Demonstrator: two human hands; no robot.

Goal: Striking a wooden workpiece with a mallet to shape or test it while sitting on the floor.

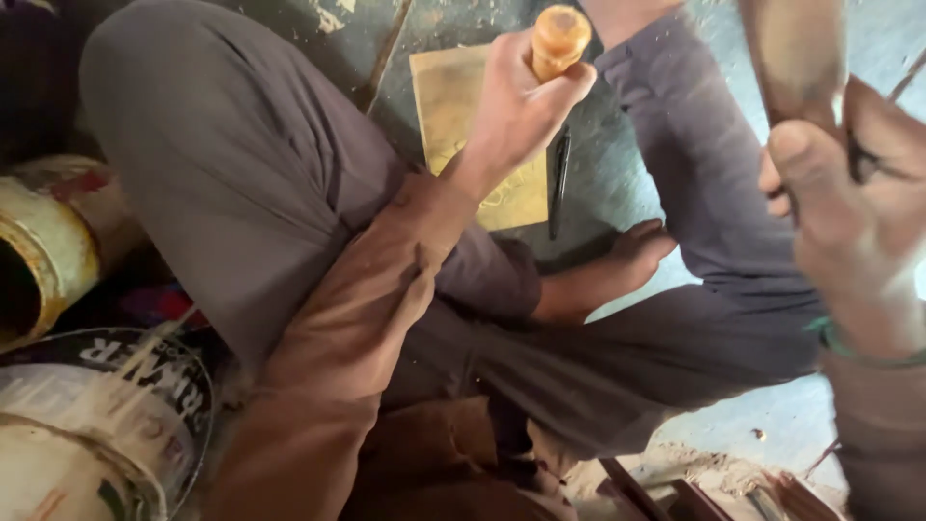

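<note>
My left hand (516,106) grips a chisel by its round orange wooden handle (559,39); its dark blade (559,183) points down onto a yellowish wooden panel (453,106) lying on the floor between my crossed legs. My right hand (849,183) is raised close to the camera at the right edge, closed around the handle of a brown wooden mallet (796,53). The mallet is blurred and partly cut off by the top edge. My bare foot (627,260) rests just below the panel.
Two worn, paint-stained metal cans (96,425) (43,251) lie at the left beside my knee. The grey floor (617,164) is dusted with sawdust. Dark tools or wood scraps (675,492) lie near the bottom edge.
</note>
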